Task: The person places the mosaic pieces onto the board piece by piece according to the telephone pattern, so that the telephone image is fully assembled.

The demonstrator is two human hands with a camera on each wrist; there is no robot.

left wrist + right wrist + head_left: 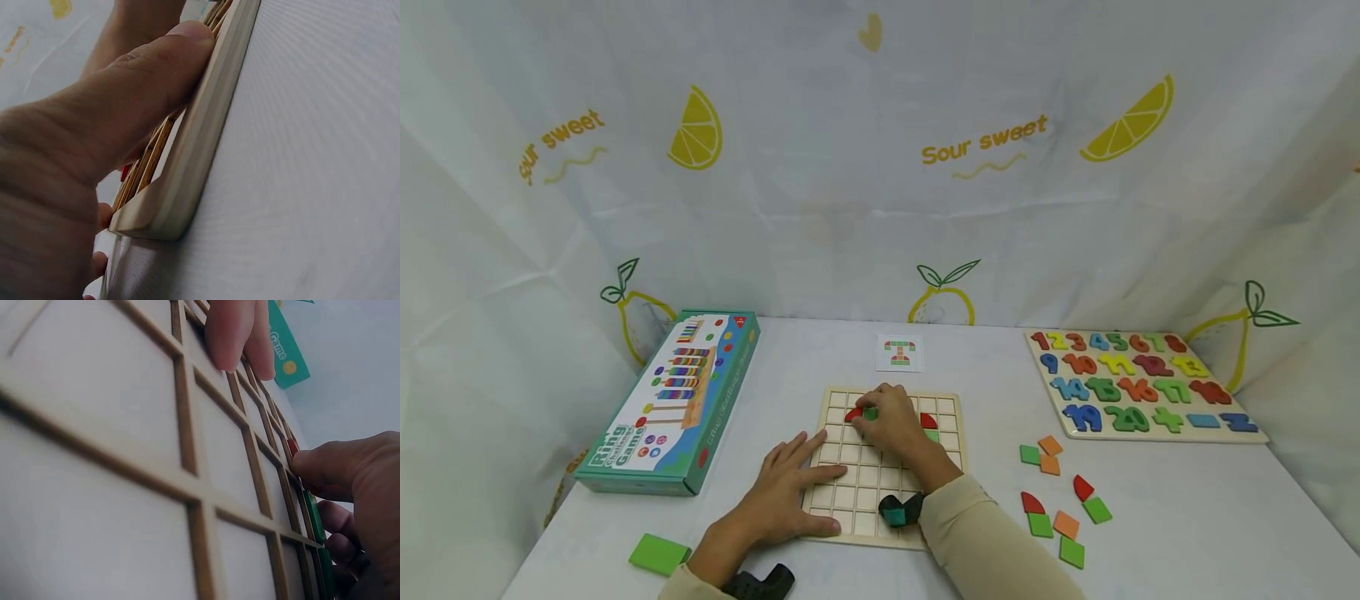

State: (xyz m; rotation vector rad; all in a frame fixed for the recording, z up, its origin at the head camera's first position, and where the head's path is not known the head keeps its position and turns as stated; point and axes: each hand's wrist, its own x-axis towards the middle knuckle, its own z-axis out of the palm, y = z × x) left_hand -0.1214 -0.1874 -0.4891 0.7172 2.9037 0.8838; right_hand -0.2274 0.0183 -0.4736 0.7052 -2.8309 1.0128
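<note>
While "Sour sweet" reads on the cloth and "Game" on the green box, the wooden grid board lies flat on the table under both hands, near edge toward the person, longer axis unclear. The left hand, fingers spread, rests on its left edge. The right hand, fingers bent, touches a flat red piece; whether it grips cannot be told.

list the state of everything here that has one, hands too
Grid board, flat, partly filled
Left hand, spread, resting on the board
Right hand, over a red piece and a green piece; grip unclear
Pattern card, picture side up
Game box, closed
Number board, numerals showing
Loose pieces, scattered
Green block, lying flat
</note>
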